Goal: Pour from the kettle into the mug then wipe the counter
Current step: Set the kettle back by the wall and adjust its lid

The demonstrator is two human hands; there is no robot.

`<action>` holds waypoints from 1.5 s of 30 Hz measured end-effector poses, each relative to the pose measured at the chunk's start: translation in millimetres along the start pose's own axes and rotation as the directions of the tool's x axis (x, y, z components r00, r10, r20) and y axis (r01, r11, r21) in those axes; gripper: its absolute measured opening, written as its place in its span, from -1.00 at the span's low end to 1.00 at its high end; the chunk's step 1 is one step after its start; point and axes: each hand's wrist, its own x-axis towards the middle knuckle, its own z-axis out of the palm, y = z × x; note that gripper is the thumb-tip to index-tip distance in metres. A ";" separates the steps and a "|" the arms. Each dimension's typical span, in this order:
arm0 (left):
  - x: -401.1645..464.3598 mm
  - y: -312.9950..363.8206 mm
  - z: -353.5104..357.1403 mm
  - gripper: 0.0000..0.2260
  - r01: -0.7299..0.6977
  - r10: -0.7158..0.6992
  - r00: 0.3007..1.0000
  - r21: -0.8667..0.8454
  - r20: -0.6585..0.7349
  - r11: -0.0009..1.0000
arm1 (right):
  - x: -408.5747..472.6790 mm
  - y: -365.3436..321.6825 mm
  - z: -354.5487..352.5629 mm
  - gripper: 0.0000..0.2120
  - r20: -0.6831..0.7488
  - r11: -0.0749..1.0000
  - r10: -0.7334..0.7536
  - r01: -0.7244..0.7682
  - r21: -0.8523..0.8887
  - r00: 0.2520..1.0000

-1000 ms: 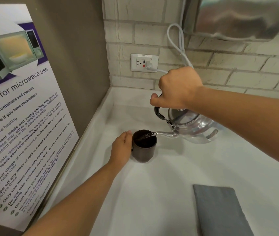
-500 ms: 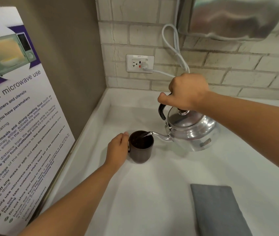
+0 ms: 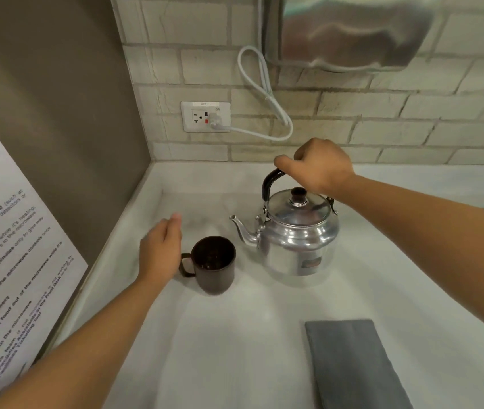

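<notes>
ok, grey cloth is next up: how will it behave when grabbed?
The grey cloth lies folded flat on the counter, so it is probably soft, drooping and unfolding if pinched at one edge. It looks thin, likely light. On that smooth surface, a push would likely slide or bunch it.

Tabletop [image 3: 235, 364]: white, smooth, set into a corner between a brick wall at the back and a grey-brown panel on the left. Three items stand or lie directly on it. Mug [image 3: 214, 264]: dark, upright, handle pointing left, towards the left side. Kettle [image 3: 297, 234]: polished metal, upright, lid on, just right of the mug and apart from it, spout pointing left towards the mug. Cloth [image 3: 353, 364]: grey, folded flat, at the near right, well apart from both vessels.
</notes>
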 end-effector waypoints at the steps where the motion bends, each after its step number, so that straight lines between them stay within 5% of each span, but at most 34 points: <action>1: 8.1 13.7 1.2 -0.52 -0.057 0.057 0.998 -0.009 -0.035 0.998 | 1.6 3.7 -1.1 -0.52 -0.007 0.999 0.026 -0.026 0.031 1.000; 4: 31.7 72.4 20.2 -0.58 -0.225 0.228 0.973 -0.086 0.022 0.971 | 7.5 16.2 -4.1 -0.52 -0.037 0.993 0.069 -0.064 0.101 0.997; 7: 43.0 132.5 61.1 -0.78 -0.350 0.383 0.891 -0.169 0.244 0.921 | 17.4 30.4 -5.5 -0.53 -0.050 0.983 0.099 -0.090 0.161 0.994; 10: 47.9 164.5 103.8 -0.68 -0.356 0.367 0.755 -0.130 0.543 0.925 | 31.1 45.7 -4.1 -0.56 -0.067 0.969 0.153 -0.137 0.204 0.986; 12: 55.4 169.3 125.1 -0.67 -0.373 0.322 0.720 -0.048 0.615 0.927 | 40.1 56.1 -0.2 -0.56 -0.080 0.965 0.169 -0.149 0.215 0.982; 34: 123.4 128.5 204.1 -0.76 -0.308 0.273 0.735 -0.053 0.620 0.950 | 108.2 116.1 72.0 -0.56 0.035 0.941 0.114 -0.119 0.318 0.993; 39: 128.6 125.1 206.0 -0.72 -0.343 0.305 0.740 -0.053 0.600 0.938 | 79.7 116.1 73.4 -0.89 -0.290 0.966 -0.249 0.260 0.000 0.924; 42: 128.3 124.7 207.5 -0.71 -0.469 0.453 0.771 -0.081 0.448 0.879 | 60.5 124.0 74.4 -0.91 -0.141 0.857 -0.515 0.511 -0.069 0.845; 45: 126.8 119.8 211.0 -0.82 -0.565 0.565 0.749 -0.112 0.347 0.818 | 52.8 132.8 81.0 -0.84 0.018 0.845 -0.517 0.514 -0.147 0.856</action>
